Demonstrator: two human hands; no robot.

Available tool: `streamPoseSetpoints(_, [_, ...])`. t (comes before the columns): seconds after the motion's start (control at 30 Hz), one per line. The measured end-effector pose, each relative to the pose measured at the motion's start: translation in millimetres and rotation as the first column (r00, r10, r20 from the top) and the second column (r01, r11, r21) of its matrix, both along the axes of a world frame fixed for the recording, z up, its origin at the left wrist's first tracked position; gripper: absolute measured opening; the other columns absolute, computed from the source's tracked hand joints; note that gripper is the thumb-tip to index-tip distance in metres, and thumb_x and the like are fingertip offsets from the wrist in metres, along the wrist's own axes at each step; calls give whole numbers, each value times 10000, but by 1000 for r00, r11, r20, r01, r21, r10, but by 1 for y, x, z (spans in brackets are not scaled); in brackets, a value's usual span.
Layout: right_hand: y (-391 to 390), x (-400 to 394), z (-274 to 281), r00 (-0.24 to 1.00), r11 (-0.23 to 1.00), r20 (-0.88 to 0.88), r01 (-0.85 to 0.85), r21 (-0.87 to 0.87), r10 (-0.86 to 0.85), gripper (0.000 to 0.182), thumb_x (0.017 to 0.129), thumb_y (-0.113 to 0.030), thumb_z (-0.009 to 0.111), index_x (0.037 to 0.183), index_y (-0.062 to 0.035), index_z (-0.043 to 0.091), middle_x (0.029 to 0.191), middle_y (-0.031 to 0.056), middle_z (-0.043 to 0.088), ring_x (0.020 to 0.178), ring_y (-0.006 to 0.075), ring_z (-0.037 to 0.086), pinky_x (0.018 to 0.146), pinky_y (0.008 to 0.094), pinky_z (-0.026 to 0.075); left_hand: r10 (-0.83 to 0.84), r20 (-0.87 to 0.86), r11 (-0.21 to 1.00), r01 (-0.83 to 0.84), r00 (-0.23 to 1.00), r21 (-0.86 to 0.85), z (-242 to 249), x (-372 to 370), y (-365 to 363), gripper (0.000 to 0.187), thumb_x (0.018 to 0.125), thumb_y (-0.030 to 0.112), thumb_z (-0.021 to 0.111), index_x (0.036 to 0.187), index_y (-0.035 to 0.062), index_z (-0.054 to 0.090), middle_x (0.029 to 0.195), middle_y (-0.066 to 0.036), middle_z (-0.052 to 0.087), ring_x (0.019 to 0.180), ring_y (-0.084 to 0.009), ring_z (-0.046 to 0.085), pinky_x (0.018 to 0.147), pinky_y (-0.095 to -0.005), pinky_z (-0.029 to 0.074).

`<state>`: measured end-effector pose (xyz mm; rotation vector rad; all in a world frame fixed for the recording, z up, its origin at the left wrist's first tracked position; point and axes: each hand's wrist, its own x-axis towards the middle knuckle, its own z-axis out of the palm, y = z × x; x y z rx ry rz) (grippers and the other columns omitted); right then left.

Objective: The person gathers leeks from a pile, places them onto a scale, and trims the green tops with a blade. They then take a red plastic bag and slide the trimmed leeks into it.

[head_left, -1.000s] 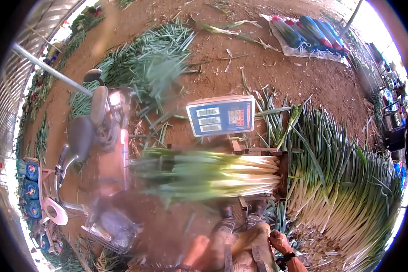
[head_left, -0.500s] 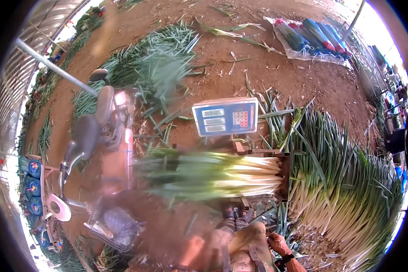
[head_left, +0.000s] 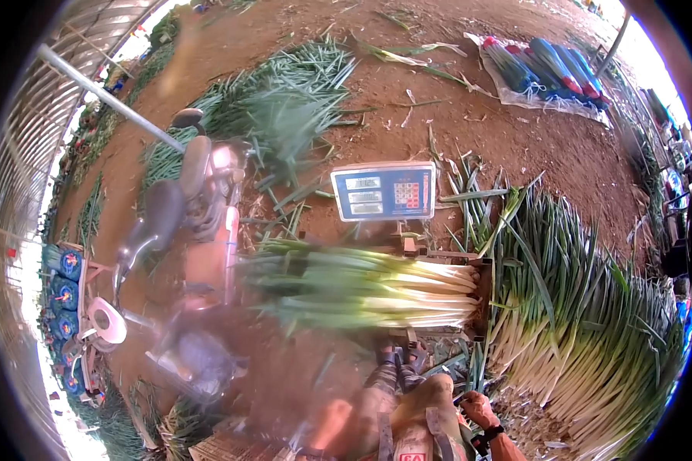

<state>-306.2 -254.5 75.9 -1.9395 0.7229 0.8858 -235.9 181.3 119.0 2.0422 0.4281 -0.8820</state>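
Note:
My right hand (head_left: pixel 480 411) is beside my right knee at the bottom, its fingers curled closed. Whatever they may hold is too small to make out. A dark watch (head_left: pixel 487 436) is on that wrist. My left hand (head_left: pixel 332 421) is a smeared orange shape left of my lap, with no fingers distinguishable. In front of my feet, a thick bundle of green onions (head_left: pixel 407 288) lies across the scale, white ends to the right against an upright end plate (head_left: pixel 484 296). Behind it stands the scale's blue display (head_left: pixel 384 192). Neither hand touches the bundle.
A large row of green onions (head_left: pixel 569 307) lies at the right. Cut green leaves (head_left: pixel 284 92) are heaped at the upper left. A pink motorbike (head_left: pixel 211 253), blurred, stands at the left. Wrapped bundles (head_left: pixel 550 69) rest on a sheet at the back right.
The view has shifted a little, so the motorbike and leaf heap appear further right. My right hand stays by my knee with its fingers curled. The onion bundle remains on the scale.

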Motion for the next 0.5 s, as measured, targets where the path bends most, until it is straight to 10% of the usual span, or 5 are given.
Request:
streamPoseSetpoints(0.23, [-11,8,-1,974,977,-140,194,86,-181,352,873,-83,631,1176,90,671,859,170,745,680,228,739,603,363,626,128,2,992,-128,992,-4,14,-2,11,297,977,283,625,1047,4,700,950,-213,737,929,-307,711,827,-428,545])
streamPoseSetpoints(0.5, [-10,-10,-58,997,997,-22,-73,3,73,177,817,-41,642,935,86,682,713,152,698,598,240,710,529,364,591,157,108,987,-159,982,10,0,-26,58,293,993,310,624,1083,42,700,938,-182,742,859,-314,718,770,-432,548])
